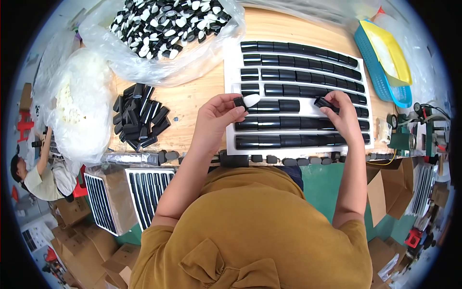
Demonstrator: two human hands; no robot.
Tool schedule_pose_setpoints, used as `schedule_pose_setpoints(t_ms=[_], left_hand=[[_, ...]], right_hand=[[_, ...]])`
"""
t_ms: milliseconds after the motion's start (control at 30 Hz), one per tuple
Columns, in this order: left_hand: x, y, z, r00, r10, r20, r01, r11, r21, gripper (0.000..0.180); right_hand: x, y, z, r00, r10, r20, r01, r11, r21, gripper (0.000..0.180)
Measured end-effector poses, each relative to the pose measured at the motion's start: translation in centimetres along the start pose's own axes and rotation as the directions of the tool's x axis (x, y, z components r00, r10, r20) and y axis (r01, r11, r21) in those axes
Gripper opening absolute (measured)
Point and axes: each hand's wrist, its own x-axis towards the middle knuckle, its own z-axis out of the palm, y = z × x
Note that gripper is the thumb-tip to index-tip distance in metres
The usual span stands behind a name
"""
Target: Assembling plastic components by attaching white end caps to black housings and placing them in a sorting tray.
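My left hand [217, 115] pinches a small black piece with a white, teardrop-shaped pad [251, 100], held over the left edge of the white tray [310, 110]. Between the thumb and fingers of my right hand [344, 118] is a short black tube [324, 103], tilted above the tray's right half. Rows of glossy black tubes [284, 124] lie end to end in the tray's grooves. One groove between my hands shows a bare white stretch. Left of my left hand, loose black tubes [139, 115] lie in a heap on the wooden table.
A clear plastic bag [139, 70] at the far left holds many black-and-white pieces [168, 24]. Another bag [72, 101] contains pale pieces. Blue and yellow baskets [380, 62] stand far right. Filled trays [147, 192] and cartons [390, 192] are below the table. Another person [45, 178] works at left.
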Motion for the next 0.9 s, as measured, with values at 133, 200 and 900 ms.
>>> schedule_pose_setpoints(t_ms=[133,200,900], left_hand=[[-0.8,0.6,0.4,0.997,0.078,0.019,-0.079,0.991,0.104,0.032],[-1.1,1.0,0.6,0.993,0.11,0.052,-0.114,0.989,0.089,0.033],[-2.0,-2.6,-9.4,0.868,0.496,0.023,-0.257,0.41,0.875,0.031]], right_hand=[[-0.8,-7.4,2.0,0.986,-0.099,0.134,0.042,0.926,0.376,0.017],[-1.0,-10.0,3.9,0.962,-0.079,0.262,-0.051,0.89,0.454,0.017],[3.4,-17.8,17.2,0.846,-0.473,0.247,0.39,0.864,0.318,0.026]])
